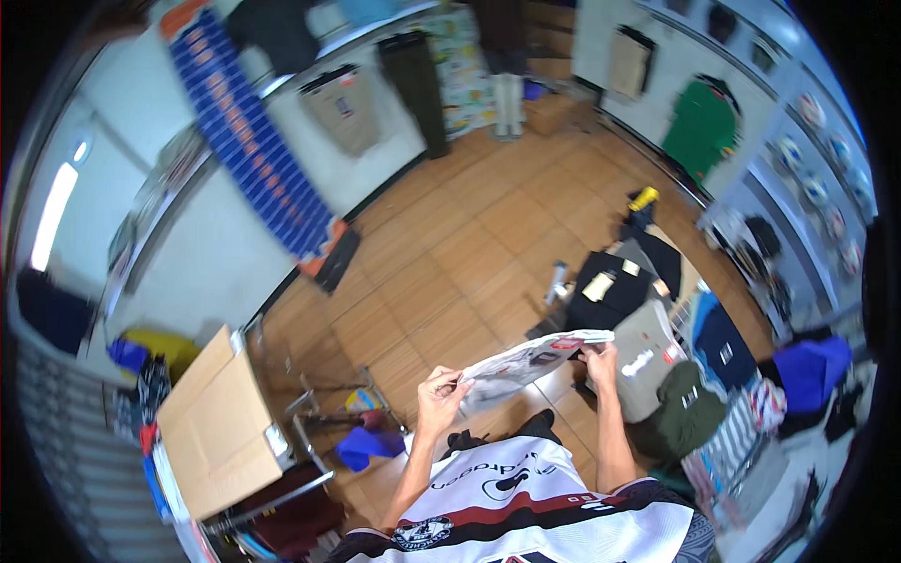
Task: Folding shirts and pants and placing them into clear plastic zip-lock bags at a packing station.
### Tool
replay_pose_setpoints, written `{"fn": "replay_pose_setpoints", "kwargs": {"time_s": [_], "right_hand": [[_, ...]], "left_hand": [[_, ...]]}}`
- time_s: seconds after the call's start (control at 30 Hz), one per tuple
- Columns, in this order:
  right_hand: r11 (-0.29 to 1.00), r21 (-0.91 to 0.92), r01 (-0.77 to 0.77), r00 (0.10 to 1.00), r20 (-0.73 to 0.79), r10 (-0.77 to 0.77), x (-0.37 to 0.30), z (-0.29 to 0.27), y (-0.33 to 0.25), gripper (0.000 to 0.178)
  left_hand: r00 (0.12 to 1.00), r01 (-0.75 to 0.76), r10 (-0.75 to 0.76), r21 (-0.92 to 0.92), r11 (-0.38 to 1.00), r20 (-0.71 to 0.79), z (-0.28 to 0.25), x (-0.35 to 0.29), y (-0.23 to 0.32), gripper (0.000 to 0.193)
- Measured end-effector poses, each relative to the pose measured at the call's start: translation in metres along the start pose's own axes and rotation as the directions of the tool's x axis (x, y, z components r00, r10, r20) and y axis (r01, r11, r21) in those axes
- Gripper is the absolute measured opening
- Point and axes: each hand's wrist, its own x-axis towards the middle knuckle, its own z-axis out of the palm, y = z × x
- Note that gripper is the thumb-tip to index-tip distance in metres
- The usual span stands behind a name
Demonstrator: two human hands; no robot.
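Note:
In front of my body I hold a thin, flat, pale grey plastic bag with red and dark print, stretched between both hands and tilted. My left hand pinches its left edge, fingers closed. At the bag's upper right corner, my right hand is closed on it, with the fingers partly hidden. Whether anything lies inside the bag I cannot tell. Right of my right hand, folded beige trousers, a black garment with tags and a dark green garment lie piled together.
A cardboard-topped stand is at my left, with a purple cloth on the floor beside it. Tiled floor stretches ahead. A long blue banner leans against the left wall. Shelves with balls stand far right.

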Motion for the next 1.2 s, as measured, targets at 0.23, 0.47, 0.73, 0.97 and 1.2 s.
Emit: {"fn": "replay_pose_setpoints", "kwargs": {"time_s": [0.23,0.47,0.73,0.97,1.2], "right_hand": [[0.956,-0.059,0.287,0.899,0.360,-0.248,-0.017,0.181,-0.049,0.013],[0.950,0.105,0.295,0.746,0.596,-0.298,-0.089,0.350,-0.117,0.014],[0.815,0.526,0.243,0.384,0.719,-0.579,-0.173,0.535,-0.196,0.025],[0.786,0.599,0.153,0.188,0.763,-0.618,-0.269,0.682,-0.206,0.027],[0.872,0.462,0.160,0.083,0.874,-0.479,-0.347,0.770,-0.141,0.024]], "left_hand": [[0.919,-0.061,0.096,0.104,0.993,-0.382,-0.127,-0.084,0.014,0.011],[0.707,-0.065,0.180,0.191,0.980,-0.684,-0.195,-0.154,0.058,0.014],[0.313,-0.157,0.358,0.324,0.933,-0.879,-0.242,-0.191,0.126,0.011],[0.064,-0.132,0.454,0.444,0.886,-0.889,-0.317,-0.204,0.144,0.013],[-0.143,-0.045,0.382,0.392,0.919,-0.913,-0.396,-0.217,0.089,0.012]]}}
